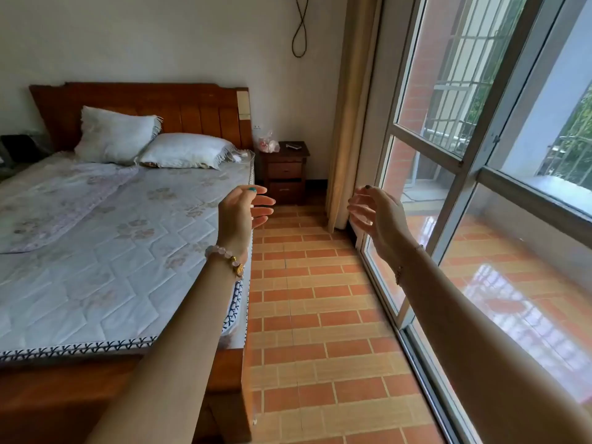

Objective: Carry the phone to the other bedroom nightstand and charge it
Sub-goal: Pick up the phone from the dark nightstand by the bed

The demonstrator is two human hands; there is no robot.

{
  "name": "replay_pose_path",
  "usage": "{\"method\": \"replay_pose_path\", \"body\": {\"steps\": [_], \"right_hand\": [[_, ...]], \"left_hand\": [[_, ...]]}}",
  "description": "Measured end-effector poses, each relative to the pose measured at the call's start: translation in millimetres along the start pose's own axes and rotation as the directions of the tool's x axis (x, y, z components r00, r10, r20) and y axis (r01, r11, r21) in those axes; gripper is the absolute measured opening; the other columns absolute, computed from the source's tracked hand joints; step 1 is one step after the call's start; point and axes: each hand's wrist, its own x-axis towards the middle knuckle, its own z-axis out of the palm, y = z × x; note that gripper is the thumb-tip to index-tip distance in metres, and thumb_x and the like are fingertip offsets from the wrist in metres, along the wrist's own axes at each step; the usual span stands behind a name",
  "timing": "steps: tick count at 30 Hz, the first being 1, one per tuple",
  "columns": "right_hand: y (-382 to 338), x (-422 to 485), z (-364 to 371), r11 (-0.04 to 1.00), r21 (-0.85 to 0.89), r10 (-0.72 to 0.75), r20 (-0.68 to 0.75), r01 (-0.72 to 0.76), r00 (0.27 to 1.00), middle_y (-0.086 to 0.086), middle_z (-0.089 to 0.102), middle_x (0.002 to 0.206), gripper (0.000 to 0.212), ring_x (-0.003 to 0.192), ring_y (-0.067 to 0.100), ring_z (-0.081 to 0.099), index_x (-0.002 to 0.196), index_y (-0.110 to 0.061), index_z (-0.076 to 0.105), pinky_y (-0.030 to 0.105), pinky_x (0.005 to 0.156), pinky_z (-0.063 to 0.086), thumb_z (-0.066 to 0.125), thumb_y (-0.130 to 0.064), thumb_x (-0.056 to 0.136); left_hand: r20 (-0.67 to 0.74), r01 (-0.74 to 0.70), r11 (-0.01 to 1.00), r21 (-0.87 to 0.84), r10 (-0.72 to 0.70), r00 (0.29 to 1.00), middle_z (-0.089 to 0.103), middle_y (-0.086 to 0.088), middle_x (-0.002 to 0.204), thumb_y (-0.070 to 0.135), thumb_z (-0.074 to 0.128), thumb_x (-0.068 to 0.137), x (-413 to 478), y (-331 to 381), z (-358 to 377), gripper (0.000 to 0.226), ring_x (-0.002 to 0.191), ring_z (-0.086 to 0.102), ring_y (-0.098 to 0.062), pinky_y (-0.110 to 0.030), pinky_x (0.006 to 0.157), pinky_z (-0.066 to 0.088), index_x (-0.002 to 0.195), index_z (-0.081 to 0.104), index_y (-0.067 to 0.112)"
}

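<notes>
A dark wooden nightstand (285, 169) stands far ahead, in the corner between the bed and the curtain. On its top lies a small flat object that looks like the phone (293, 146), beside a clear plastic bag (268, 143). My left hand (245, 208) and my right hand (374, 216) are both raised in front of me, palms facing each other. Their fingers are spread and they hold nothing. Both hands are well short of the nightstand. A wall socket (257, 127) sits above the bag.
A bed (105, 238) with two white pillows (153, 145) fills the left. A tiled floor aisle (307, 299) runs between the bed and the sliding glass doors (461, 161) on the right. A beige curtain (350, 107) hangs near the nightstand. A black cord (300, 27) dangles on the wall.
</notes>
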Motion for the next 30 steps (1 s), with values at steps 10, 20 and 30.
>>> {"method": "replay_pose_path", "body": {"steps": [10, 20, 30], "right_hand": [[41.9, 27.1, -7.3, 0.998, -0.033, 0.06, 0.07, -0.058, 0.996, -0.004, 0.064, 0.064, 0.024, 0.067, 0.011, 0.063, 0.074, -0.019, 0.064, 0.028, 0.073, 0.048, 0.047, -0.016, 0.091], [94.1, 135.8, 6.6, 0.99, -0.06, 0.13, 0.104, -0.124, 0.986, -0.002, 0.064, 0.065, 0.027, 0.068, 0.014, 0.062, 0.07, -0.019, 0.065, 0.029, 0.072, 0.049, 0.047, -0.018, 0.09], [121.3, 271.2, 37.7, 0.985, -0.101, 0.151, 0.103, -0.141, 0.983, -0.002, 0.064, 0.068, 0.029, 0.065, 0.012, 0.061, 0.07, -0.021, 0.066, 0.029, 0.072, 0.049, 0.046, -0.019, 0.091]], "left_hand": [[-0.035, 0.062, 0.998, 0.024, -0.062, 0.997, 0.067, 0.0, 0.079, 0.016, 0.037, 0.092, 27.3, -37.9, 17.2, 0.026, 0.071, 0.064, -0.011, -0.024, 0.067, 0.05, 0.083, 0.061, 0.019], [-0.048, 0.092, 0.996, 0.022, -0.09, 0.995, 0.068, 0.003, 0.076, 0.015, 0.038, 0.09, 126.9, -85.1, 39.2, 0.025, 0.064, 0.064, -0.005, -0.025, 0.068, 0.051, 0.081, 0.061, 0.022], [-0.044, 0.157, 0.987, 0.029, -0.156, 0.987, 0.067, 0.0, 0.079, 0.014, 0.04, 0.09, 263.0, -124.1, 49.3, 0.021, 0.068, 0.063, -0.011, -0.026, 0.068, 0.049, 0.085, 0.06, 0.019]]}}
